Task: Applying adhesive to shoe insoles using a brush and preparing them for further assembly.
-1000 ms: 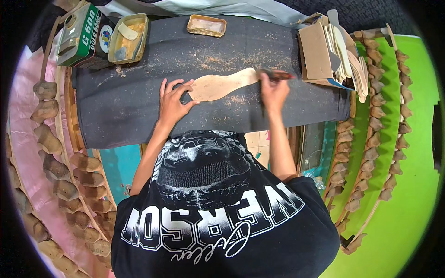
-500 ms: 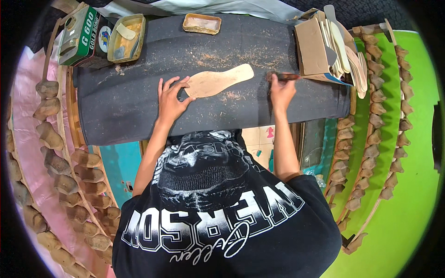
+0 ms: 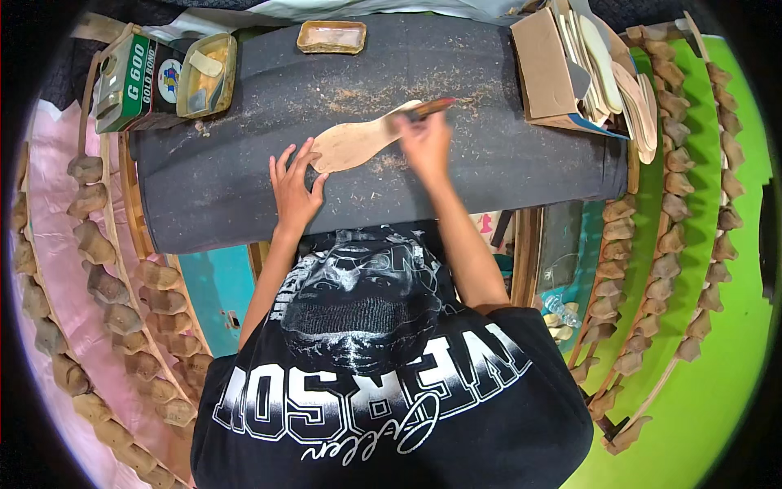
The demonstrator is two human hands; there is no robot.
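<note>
A pale tan shoe insole lies slantwise on the dark cloth of the table, its wide end to the left. My left hand steadies that wide end, with thumb and fingertips at its edge. In my right hand is a small brush with a reddish-brown handle. It is over the narrow end of the insole and partly covers it. Motion blurs the right fingers and the brush's working end, so its contact with the insole is hard to tell.
Fibre scraps litter the cloth. At the back stand a green can, a yellowish tray, a shallow dish and a cardboard box of insoles. Racks of brown shoe lasts flank the table.
My right hand has swung left with the brush, from the bare cloth onto the narrow end of the insole. My left hand stays at the wide end, its fingers slightly shifted.
</note>
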